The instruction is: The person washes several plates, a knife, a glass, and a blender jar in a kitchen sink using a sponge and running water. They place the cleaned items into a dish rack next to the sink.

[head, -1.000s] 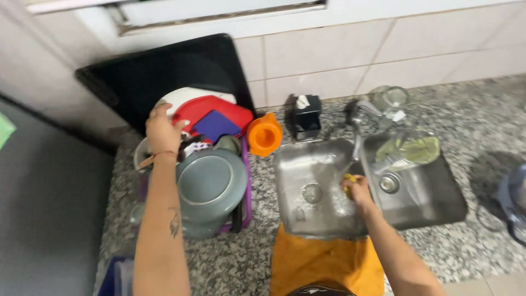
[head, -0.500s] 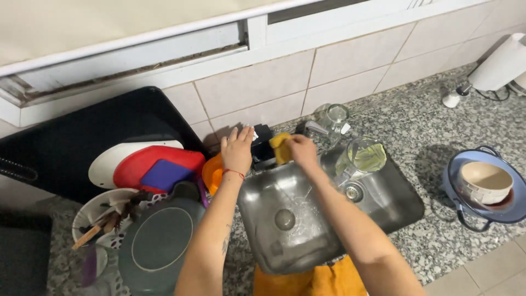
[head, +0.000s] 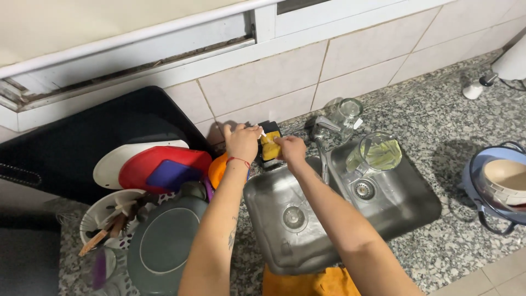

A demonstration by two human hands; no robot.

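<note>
My left hand grips the white top of a small dispenser in a black holder at the back rim of the steel sink. My right hand holds a yellow sponge right against that holder, under the white top. Both hands are close together behind the sink's left basin. The faucet stands just to the right of my right hand.
A glass pitcher sits in the right basin, a glass jar behind it. Left of the sink a drying rack holds a grey plate, a red lid, a white plate and utensils. A blue pot with bowls stands right.
My left hand left the drying rack and came to the holder behind the sink. My right hand rose from the basin with the sponge to the same spot. The view shifted right.
</note>
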